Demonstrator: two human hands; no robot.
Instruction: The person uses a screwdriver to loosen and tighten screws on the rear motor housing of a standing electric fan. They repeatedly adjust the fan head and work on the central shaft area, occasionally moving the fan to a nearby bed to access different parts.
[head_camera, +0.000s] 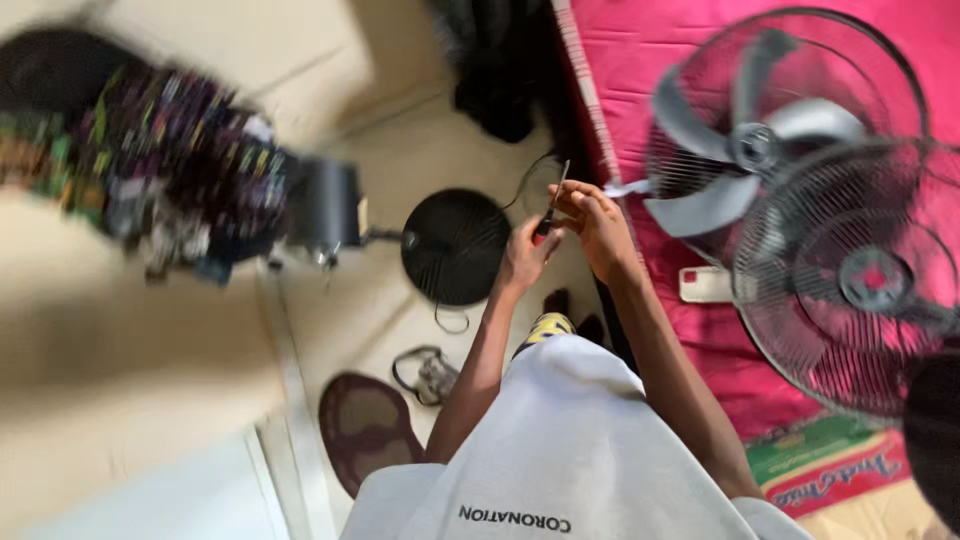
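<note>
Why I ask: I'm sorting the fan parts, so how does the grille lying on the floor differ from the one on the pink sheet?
The floor grille is black, smaller in view, and lies flat and alone on the pale floor. The grille on the pink sheet looks grey, larger, and overlaps the fan blades and a second grille. The floor grille lies just left of the left hand; the other sits right of the right hand. Both are round wire cages.

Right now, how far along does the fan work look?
Done: the front grille is off, lying beside the fan, whose grey blades are exposed. In hand: left hand and right hand hold a screwdriver between them. Left: blades remain mounted; round base lies apart on the floor.
</note>
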